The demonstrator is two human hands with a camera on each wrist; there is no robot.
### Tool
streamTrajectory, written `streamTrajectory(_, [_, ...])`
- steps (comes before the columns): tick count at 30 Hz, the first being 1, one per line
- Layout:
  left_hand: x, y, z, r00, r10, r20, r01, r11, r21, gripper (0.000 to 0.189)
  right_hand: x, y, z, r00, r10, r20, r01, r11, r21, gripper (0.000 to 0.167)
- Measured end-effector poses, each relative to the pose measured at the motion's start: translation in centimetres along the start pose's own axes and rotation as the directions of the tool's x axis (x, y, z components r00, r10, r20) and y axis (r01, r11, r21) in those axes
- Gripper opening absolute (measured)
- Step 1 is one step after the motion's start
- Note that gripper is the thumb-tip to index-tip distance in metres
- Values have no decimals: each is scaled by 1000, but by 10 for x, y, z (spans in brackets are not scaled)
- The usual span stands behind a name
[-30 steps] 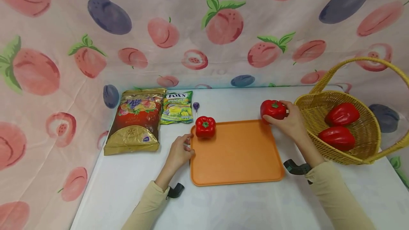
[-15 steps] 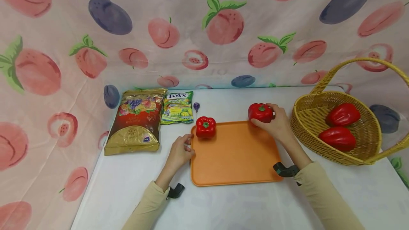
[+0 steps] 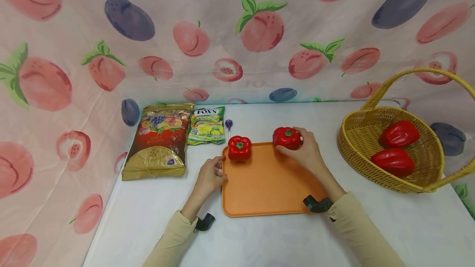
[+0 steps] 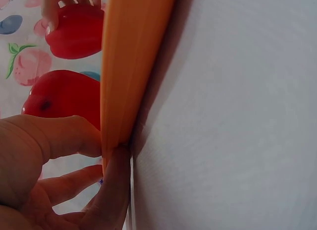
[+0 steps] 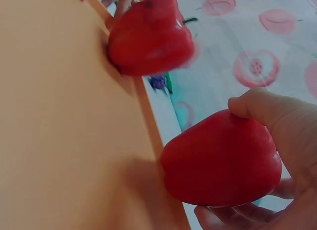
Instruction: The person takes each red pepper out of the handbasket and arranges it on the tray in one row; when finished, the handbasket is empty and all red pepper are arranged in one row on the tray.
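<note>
My right hand [image 3: 307, 152] holds a red bell pepper [image 3: 285, 138] with a green stem over the back edge of an orange tray [image 3: 259, 188]. Thumb and fingers wrap its side in the right wrist view, and its shadow falls on the tray. A second red bell pepper [image 3: 239, 148] sits upright in the tray's back left corner. At the left edge, my left hand [image 3: 208, 178] grips the tray rim. The left wrist view shows the thumb [image 4: 74, 136] at the rim's top and a finger [image 4: 113, 183] against its outer side.
To the right stands a yellow wicker basket [image 3: 346, 135] with a tall handle, two red bell peppers [image 3: 393, 162] inside. Back left lie a brown-and-gold candy bag [image 3: 157, 141], a green Fox's candy bag [image 3: 206, 126] and a purple lollipop [image 3: 229, 124]. A fruit-print cloth hangs behind.
My right hand has carried its bell pepper leftward along the tray's back edge, from the back right corner towards the other pepper. The left hand has stayed at the tray's edge.
</note>
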State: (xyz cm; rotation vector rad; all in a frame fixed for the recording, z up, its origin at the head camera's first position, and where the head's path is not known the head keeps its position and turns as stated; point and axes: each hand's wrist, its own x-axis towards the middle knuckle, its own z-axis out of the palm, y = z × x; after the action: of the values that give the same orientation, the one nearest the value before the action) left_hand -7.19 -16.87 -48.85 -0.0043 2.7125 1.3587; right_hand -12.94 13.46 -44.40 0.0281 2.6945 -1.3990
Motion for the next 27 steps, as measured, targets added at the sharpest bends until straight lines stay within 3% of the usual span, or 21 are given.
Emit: streamTrajectory(27, [1, -2, 0, 1000, 1, 1, -1, 1000, 9, 56, -13, -20, 46, 1000, 14, -10, -14, 999, 40, 86])
